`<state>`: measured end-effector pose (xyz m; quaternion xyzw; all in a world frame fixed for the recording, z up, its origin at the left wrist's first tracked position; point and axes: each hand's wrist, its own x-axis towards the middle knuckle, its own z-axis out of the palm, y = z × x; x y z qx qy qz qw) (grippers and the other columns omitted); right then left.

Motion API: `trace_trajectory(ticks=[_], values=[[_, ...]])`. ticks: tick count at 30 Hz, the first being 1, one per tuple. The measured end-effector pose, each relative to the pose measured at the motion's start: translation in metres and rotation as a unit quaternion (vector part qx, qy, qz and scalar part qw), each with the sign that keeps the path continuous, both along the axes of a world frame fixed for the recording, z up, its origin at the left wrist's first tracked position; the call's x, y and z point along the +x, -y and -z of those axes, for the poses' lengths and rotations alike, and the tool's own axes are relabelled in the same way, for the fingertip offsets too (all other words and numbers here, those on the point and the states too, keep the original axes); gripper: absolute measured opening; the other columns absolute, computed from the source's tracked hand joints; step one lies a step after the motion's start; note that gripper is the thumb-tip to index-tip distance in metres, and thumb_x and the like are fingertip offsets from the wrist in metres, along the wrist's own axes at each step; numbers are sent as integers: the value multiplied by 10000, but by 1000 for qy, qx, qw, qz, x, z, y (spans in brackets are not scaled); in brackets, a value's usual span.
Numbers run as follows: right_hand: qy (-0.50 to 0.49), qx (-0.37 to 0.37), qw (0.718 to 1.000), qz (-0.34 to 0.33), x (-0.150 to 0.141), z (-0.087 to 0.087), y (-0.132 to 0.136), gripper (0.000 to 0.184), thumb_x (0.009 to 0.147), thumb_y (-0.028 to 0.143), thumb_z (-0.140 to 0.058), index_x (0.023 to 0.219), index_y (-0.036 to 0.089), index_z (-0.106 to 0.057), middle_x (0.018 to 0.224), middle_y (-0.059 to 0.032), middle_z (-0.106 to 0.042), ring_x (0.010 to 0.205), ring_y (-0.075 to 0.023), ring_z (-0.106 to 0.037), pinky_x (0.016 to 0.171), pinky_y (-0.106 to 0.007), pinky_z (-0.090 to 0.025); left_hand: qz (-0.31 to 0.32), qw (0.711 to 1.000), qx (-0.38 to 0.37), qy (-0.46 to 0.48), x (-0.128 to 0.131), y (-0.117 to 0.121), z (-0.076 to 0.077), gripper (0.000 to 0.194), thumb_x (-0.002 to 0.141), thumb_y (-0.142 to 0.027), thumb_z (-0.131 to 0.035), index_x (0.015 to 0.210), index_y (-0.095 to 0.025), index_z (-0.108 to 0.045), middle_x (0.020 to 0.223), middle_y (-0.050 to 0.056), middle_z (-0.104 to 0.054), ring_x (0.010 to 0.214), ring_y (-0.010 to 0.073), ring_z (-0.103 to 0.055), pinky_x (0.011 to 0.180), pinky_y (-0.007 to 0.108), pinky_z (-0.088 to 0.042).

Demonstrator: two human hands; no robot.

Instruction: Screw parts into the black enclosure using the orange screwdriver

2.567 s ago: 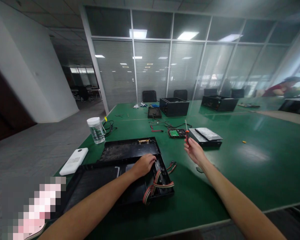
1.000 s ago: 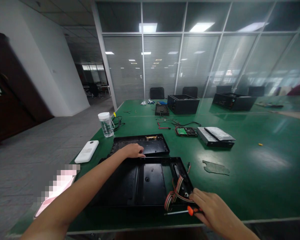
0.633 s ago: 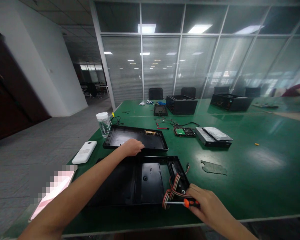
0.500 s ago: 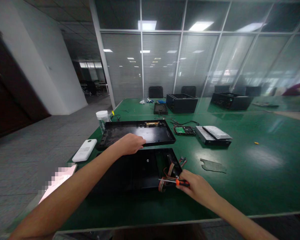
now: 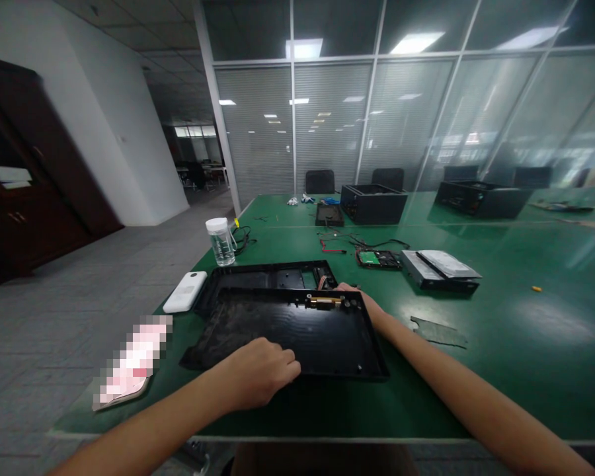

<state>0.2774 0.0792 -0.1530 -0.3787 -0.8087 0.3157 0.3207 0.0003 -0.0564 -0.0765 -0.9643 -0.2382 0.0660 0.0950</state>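
A flat black cover panel (image 5: 297, 334) lies tilted over the open black case base (image 5: 272, 274), hiding most of it. My left hand (image 5: 258, 371) is closed on the panel's near edge, fingers curled over the rim. My right hand (image 5: 363, 303) reaches round to the panel's far right corner and grips it there, with its fingertips partly hidden behind the edge. A small brass-coloured connector (image 5: 324, 301) shows on the panel near that hand. No screwdriver is in view.
The green table (image 5: 500, 344) also carries a clear jar (image 5: 221, 241), a white device (image 5: 185, 301), a green circuit board (image 5: 374, 258), a drive unit (image 5: 439, 270), a grey scrap (image 5: 439, 330) and loose cables. Black cases (image 5: 373, 203) stand at the back.
My left hand has lifted the cover panel from behind the base and brought it forward over the base. My right hand left the ribbon cables and went to the panel's far corner; the screwdriver is gone from sight.
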Motion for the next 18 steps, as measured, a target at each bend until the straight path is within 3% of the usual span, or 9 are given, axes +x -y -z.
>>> trace_trajectory(ticks=[3, 5, 8, 10, 13, 18], values=[[149, 167, 974, 30, 26, 9, -14, 446, 743, 142, -573, 1185, 184, -540, 1309, -85, -472, 1166, -228, -460, 994, -381, -359, 0, 1000, -23, -1, 0, 0, 12, 27, 836, -161, -485, 845, -163, -510, 780, 39, -596, 642, 165, -586, 525, 259, -439], [232, 234, 939, 94, 53, 16, -22, 467, 805, 205, -515, 1268, 192, -454, 1388, -107, -366, 1166, -253, -464, 968, -408, -386, -14, 999, -32, -11, 0, 1, 17, 30, 831, -164, -493, 841, -161, -521, 773, 46, -602, 645, 171, -594, 541, 262, -451], [282, 239, 908, 198, 87, 24, -30, 378, 844, 302, -471, 1204, 190, -504, 1270, -125, -496, 1044, -265, -554, 858, -409, -462, -57, 997, -52, -26, 1, 0, 24, 52, 818, -158, -505, 848, -159, -548, 776, 59, -618, 667, 187, -614, 575, 273, -472], [262, 212, 912, 231, 95, 26, -31, 322, 859, 335, -442, 1121, 185, -555, 1109, -116, -601, 959, -250, -592, 810, -388, -480, -95, 992, -73, -32, 1, -4, 28, 73, 809, -160, -515, 851, -164, -574, 789, 65, -633, 704, 203, -627, 606, 288, -486], [193, 181, 945, 191, 78, 28, -27, 324, 872, 364, -414, 1101, 189, -562, 1043, -92, -630, 941, -218, -598, 833, -366, -470, -145, 983, -107, -45, 1, -12, 28, 92, 771, -170, -559, 836, -175, -623, 810, 71, -654, 778, 230, -637, 658, 314, -500], [134, 188, 972, 52, 29, 28, -22, 445, 866, 330, -433, 1303, 249, -402, 1386, -45, -380, 1227, -194, -401, 1014, -369, -333, -214, 962, -132, -104, -2, -32, 7, 146, 642, -182, -664, 787, -166, -676, 801, 93, -666, 764, 256, -641, 630, 319, -503]])
